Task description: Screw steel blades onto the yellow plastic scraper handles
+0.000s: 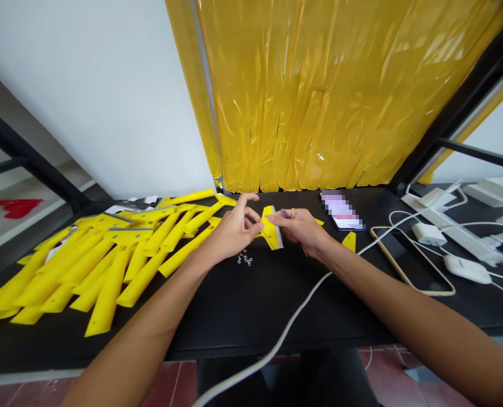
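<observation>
In the head view, a yellow scraper with a grey blade strip along its right edge is between my two hands, over the black table. My left hand has its thumb and a fingertip pinched at the scraper's left edge, while another finger is raised and bent. Pinched fingers of my right hand meet at the blade side. A small dark end shows at those fingers and a thin shiny piece below the palm; what they belong to is hidden. Several small metal nuts or rings lie below my left hand.
Many yellow scrapers are heaped at the left. A lit phone, a yellow piece and a dark phone lie at the right. Chargers and a power strip stand beyond. A white cable crosses the table's front edge.
</observation>
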Available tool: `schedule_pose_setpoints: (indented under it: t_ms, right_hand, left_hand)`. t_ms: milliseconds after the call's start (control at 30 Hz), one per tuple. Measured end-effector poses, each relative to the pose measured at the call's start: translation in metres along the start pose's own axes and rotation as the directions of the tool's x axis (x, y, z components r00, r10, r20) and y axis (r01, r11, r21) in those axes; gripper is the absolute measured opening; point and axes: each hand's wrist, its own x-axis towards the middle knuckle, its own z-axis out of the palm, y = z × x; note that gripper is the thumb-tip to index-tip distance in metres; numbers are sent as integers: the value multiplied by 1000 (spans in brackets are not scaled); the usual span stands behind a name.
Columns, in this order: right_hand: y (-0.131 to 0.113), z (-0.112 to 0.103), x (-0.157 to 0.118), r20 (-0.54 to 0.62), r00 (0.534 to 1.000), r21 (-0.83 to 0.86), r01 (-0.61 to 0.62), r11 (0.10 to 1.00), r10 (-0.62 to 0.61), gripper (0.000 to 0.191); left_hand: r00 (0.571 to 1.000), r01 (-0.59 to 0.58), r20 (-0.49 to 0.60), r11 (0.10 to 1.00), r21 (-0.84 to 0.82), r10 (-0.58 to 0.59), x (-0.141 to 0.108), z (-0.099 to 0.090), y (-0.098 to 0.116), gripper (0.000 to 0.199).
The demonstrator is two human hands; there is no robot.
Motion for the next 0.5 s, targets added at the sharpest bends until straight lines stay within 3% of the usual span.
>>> schedule_pose_setpoints:
  t_ms: [167,267,400,500]
  right_hand:
    - [1,-1,1,-14,1000,75,-24,997,25,33]
    - [2,-2,2,6,1000,113,-28,993,27,31]
    - [3,-5,3,28,999,161,-47,986,43,30]
    - [-1,-6,1,84,996,175,-49,983,35,31]
  left_hand:
    - [979,-196,11,912,359,206,0,0,1,36]
    - [953,-293,77,822,488,294,-3,-1,0,42]
    - [942,-335,193,722,606,275,-7,0,-1,59]
    - [954,-297,190,661,689,231,-7,0,1,50]
